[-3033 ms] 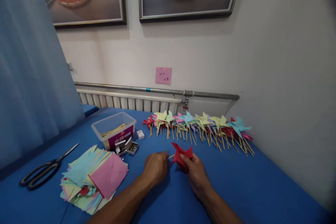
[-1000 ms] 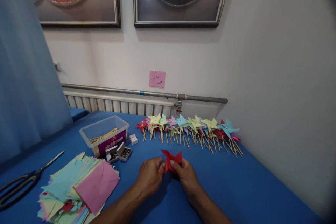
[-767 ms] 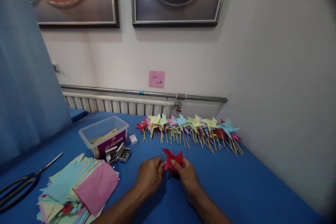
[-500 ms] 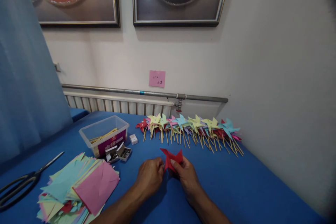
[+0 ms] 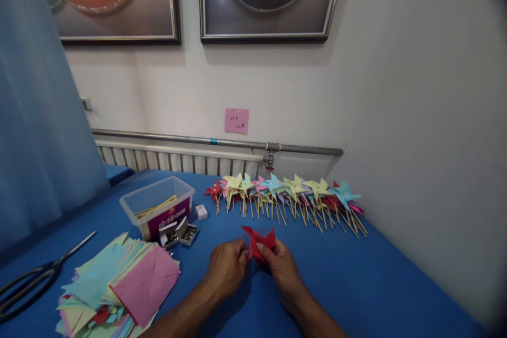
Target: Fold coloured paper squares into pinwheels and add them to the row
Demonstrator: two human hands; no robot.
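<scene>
A red paper pinwheel is held above the blue tabletop, its points sticking up and out. My right hand grips it from the right, thumb pressed on the front and fingers behind. Close against its left edge is my left hand, closed with the fingertips pinched together. Whatever lies between those fingertips is too small and hidden to make out. No stick shows on the red pinwheel.
Finished pinwheels on sticks lie in a row at the back. At left are a plastic tub of sticks, small open boxes of pins, a little white box, a pile of coloured paper and scissors.
Both hands stay almost in place around the red pinwheel. The whole view has shifted very slightly; nothing was let go or taken up.
</scene>
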